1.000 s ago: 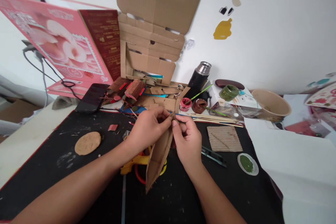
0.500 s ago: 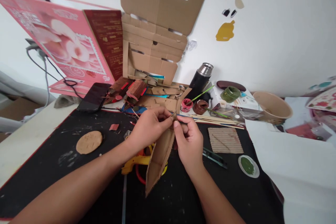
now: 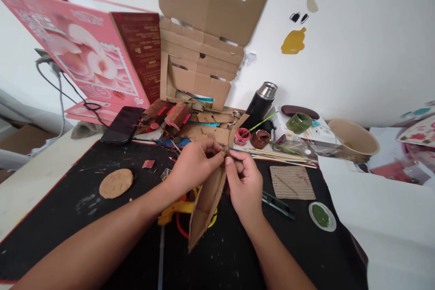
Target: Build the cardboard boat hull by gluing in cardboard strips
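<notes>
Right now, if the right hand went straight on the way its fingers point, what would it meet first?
The right hand would first meet the folded cardboard piece, whose upper end is at its fingertips; just beyond, probably the left hand. Depth is hard to judge here.

Matt, rough-edged cardboard is being shown by the folded strip; light is being reflected by the smooth metal cap of the flask.

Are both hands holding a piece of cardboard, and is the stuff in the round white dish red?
Not quite: the head view shows green stuff in the round white dish. The left hand and right hand do hold a piece of cardboard.
</notes>
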Tool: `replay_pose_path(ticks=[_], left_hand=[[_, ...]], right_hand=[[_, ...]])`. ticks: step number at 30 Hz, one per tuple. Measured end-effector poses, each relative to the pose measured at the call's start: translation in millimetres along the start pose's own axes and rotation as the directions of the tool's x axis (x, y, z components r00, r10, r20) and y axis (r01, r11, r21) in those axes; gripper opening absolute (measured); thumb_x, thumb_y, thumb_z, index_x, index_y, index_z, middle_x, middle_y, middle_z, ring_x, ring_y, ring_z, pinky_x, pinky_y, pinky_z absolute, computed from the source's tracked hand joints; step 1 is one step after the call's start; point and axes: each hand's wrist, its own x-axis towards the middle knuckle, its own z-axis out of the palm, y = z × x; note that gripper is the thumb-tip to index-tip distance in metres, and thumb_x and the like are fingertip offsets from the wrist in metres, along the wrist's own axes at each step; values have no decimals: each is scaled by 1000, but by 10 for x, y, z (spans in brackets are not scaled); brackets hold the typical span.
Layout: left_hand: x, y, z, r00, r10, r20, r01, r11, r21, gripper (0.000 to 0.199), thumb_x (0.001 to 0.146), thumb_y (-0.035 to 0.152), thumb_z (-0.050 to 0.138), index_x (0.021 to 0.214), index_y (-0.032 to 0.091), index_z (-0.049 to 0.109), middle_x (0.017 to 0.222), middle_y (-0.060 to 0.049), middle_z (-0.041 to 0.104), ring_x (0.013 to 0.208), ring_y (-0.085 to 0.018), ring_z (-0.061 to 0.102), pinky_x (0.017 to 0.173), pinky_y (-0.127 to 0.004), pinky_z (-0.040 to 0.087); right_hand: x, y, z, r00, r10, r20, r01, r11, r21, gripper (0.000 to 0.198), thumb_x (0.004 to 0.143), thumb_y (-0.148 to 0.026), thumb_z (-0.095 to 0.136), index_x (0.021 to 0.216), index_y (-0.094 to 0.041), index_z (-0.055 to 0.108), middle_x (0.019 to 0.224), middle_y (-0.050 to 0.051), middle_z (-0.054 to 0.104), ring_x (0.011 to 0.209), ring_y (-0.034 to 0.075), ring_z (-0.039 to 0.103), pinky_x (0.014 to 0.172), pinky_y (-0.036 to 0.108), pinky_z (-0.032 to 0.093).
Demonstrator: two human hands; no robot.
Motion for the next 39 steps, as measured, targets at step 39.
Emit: replay_pose_path(ticks=[39], left_hand=[[-66,127,-36,991,132,-37,-93,845,526,7,91,19,67,85,21,69,75,-1,76,67,-18,68,63,-28,41]], right_hand=[[-16,32,-5,1000,0,-19,-2,996,-88,26,101,-42,64,110,-19,70,54,-10,47,43,12,45,44,23,36]])
